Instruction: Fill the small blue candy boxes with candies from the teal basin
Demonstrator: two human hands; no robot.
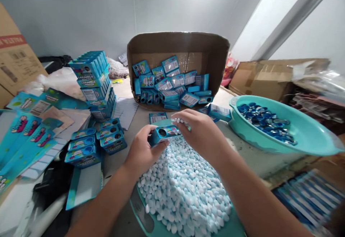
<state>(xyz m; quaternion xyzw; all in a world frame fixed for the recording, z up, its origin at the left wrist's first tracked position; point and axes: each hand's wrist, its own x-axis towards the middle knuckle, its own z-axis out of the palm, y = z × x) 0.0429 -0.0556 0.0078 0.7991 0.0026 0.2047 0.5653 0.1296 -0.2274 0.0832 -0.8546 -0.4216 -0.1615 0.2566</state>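
Observation:
My left hand (147, 145) is closed round a small blue candy box (165, 132), tilted so that a round dark hole shows on its top. Close beside it, my right hand (198, 129) has its fingers curled round several small white candies (180, 121) at the box's right end. Below both hands, a heap of pale blue and white candies (185, 186) fills a turquoise tub (142, 212). Just behind my hands another small blue box (158, 117) lies on the table.
Behind stands a cardboard carton (179, 37) with many blue boxes in it. A turquoise basin (309, 131) of shiny blue round pieces sits right. Left are stacked display boxes (94, 82), several small boxes with holes (111, 136), and flat printed cards (24, 132).

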